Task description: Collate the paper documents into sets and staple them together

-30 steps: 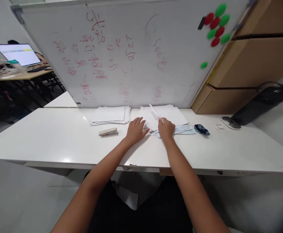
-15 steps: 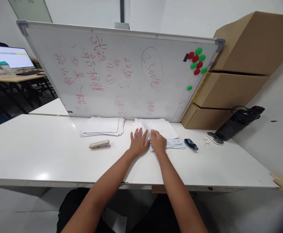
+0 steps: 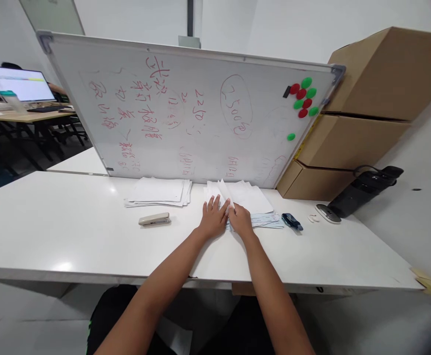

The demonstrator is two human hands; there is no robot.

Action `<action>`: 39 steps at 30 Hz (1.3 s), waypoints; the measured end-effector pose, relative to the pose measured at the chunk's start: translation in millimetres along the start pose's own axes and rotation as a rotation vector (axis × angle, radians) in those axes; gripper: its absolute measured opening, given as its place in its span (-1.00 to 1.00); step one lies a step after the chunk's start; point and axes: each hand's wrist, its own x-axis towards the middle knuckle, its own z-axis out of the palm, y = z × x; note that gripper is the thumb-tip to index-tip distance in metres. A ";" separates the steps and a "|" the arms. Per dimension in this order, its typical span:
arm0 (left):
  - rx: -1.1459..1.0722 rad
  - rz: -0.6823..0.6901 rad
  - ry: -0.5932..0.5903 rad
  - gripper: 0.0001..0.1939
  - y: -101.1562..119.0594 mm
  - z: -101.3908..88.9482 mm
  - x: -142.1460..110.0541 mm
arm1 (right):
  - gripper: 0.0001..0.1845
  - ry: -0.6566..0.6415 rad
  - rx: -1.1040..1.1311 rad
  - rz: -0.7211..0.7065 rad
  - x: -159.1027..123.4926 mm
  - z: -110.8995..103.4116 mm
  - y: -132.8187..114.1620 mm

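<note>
My left hand [image 3: 214, 220] lies on white paper with its fingers spread and the palm down. Close beside it, my right hand [image 3: 241, 221] has its fingers curled in a pinch on a white sheet of paper [image 3: 223, 189], whose raised fold stands up between the two hands. Behind them is a loose stack of white paper [image 3: 254, 197]. Blue-printed paper slips [image 3: 266, 220] stick out to the right from under my right hand. A beige stapler [image 3: 155, 219] rests left of my hands, in front of another paper stack [image 3: 158, 191].
A whiteboard [image 3: 200, 93] with red writing leans behind the papers. Cardboard boxes [image 3: 363, 91] are piled at the right. A small dark blue object [image 3: 292, 222], a computer mouse [image 3: 328, 213] and a tilted black bottle [image 3: 363, 192] are on the white table [image 3: 89, 231].
The raised fold of the sheet stands more upright between my hands. My right-hand fingers have come slightly lower and closer to the left hand. The view has shifted slightly.
</note>
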 end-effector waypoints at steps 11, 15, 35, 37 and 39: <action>0.023 -0.041 0.054 -0.43 -2.9 -0.9 4.0 | -0.61 0.144 0.041 0.178 -0.9 -2.2 2.5; -0.026 -0.197 0.036 -0.36 -8.3 2.1 7.4 | -0.59 0.272 0.080 0.301 -2.2 -6.1 -0.8; 0.036 -0.101 0.148 -0.58 -8.9 -1.0 7.0 | -0.59 0.087 -0.081 0.202 -1.0 6.6 3.6; 0.041 -0.122 0.158 -0.53 -8.9 -0.7 7.1 | -0.59 0.079 -0.117 0.193 -1.0 9.7 4.5; 0.045 -0.176 0.148 -0.44 -9.6 -0.1 7.6 | -0.54 0.008 -0.146 0.205 -1.2 12.2 6.1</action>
